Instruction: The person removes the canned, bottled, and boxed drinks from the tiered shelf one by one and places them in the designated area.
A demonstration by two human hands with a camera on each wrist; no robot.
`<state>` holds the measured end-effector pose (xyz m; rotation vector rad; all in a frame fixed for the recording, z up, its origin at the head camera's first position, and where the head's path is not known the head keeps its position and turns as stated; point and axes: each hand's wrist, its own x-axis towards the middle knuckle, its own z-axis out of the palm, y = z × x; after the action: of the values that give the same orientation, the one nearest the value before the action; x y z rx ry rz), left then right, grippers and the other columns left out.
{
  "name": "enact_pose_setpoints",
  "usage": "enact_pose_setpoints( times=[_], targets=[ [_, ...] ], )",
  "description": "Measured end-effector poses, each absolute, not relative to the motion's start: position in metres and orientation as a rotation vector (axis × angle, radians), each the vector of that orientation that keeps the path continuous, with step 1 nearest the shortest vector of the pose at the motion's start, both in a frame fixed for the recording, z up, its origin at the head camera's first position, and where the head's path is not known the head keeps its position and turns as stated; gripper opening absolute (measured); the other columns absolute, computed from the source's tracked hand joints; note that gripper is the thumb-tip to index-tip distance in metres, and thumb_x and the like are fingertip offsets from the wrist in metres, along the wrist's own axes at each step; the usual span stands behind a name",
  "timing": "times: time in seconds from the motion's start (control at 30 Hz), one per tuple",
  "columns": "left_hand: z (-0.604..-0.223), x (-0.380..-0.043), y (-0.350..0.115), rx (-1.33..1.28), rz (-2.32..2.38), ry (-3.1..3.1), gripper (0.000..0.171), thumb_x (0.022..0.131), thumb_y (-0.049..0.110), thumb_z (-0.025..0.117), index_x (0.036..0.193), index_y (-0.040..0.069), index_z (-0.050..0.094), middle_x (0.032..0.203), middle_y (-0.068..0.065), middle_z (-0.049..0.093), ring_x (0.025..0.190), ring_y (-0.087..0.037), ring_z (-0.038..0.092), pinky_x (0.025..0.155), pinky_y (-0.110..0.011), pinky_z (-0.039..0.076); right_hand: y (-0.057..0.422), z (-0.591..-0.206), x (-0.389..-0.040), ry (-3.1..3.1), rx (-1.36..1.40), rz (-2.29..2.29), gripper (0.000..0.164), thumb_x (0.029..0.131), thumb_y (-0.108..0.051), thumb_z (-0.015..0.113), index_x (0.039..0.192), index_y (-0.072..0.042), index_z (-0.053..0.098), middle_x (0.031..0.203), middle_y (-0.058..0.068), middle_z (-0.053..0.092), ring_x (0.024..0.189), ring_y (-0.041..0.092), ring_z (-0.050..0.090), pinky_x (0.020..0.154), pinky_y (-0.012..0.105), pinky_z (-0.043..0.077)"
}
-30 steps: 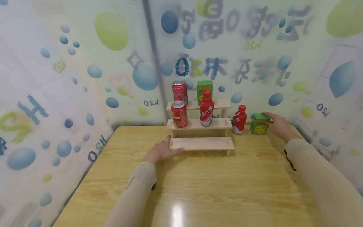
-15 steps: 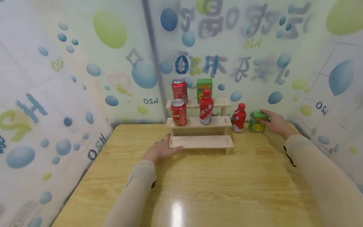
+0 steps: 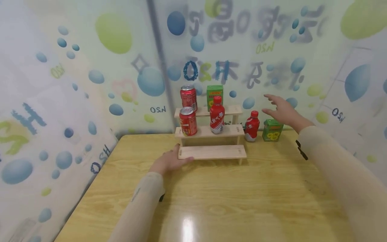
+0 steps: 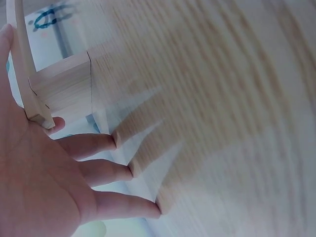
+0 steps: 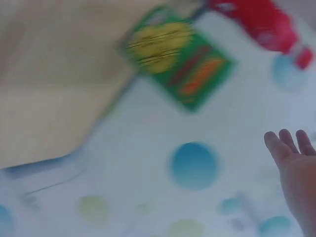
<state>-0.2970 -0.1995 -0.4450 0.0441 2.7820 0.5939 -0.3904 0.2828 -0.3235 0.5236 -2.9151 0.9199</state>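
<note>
My left hand (image 3: 170,161) holds the left end of the lowest step of a three-tier wooden display stand (image 3: 213,152). In the left wrist view the board end (image 4: 37,111) sits between thumb and index finger, while the other fingertips touch the table. Raised above a green drink carton (image 3: 272,131) at the right, my right hand (image 3: 284,111) has its fingers spread and nothing in them. That carton stands upright on the table beside a small red bottle (image 3: 252,127). It looks blurred in the right wrist view, apart from the hand (image 5: 298,177).
A red can (image 3: 188,121) and a red bottle (image 3: 217,116) stand on the middle step. On the top step are another red can (image 3: 188,97) and a green carton (image 3: 214,95). The patterned wall (image 3: 121,84) rises directly behind the wooden table (image 3: 211,198).
My right hand has let go of the green carton and risen up and slightly left. The carton stays on the table near the bottle. My left hand keeps its place on the stand.
</note>
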Motion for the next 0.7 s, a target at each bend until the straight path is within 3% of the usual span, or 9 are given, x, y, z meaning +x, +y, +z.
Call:
enact_pose_setpoints(
  times=[0.37,0.7],
  targets=[
    [-0.450,-0.298,-0.200,0.022,0.611,2.761,0.130,0.081,0.099,0.048,0.173,0.016,0.008,0.171,-0.024,0.035,0.157,-0.051,0.036,0.128,-0.067,0.031,0.178,-0.275,-0.376,-2.777,0.648,1.167,0.079,0.105,-0.048,0.064,0.171,-0.030,0.024,0.165,0.018,0.044,0.149,0.041,0.049,0.115,0.065,0.047],
    [-0.447,-0.296,-0.198,0.042,0.599,2.785,0.128,0.083,0.098,0.047,0.173,0.015,0.010,0.170,-0.023,0.038,0.155,-0.051,0.039,0.127,-0.066,0.033,0.123,-0.294,-0.363,-2.795,0.764,1.191,0.084,0.101,-0.037,0.075,0.169,-0.028,0.026,0.156,0.016,0.050,0.140,0.039,0.057,0.109,0.060,0.056]
  ],
)
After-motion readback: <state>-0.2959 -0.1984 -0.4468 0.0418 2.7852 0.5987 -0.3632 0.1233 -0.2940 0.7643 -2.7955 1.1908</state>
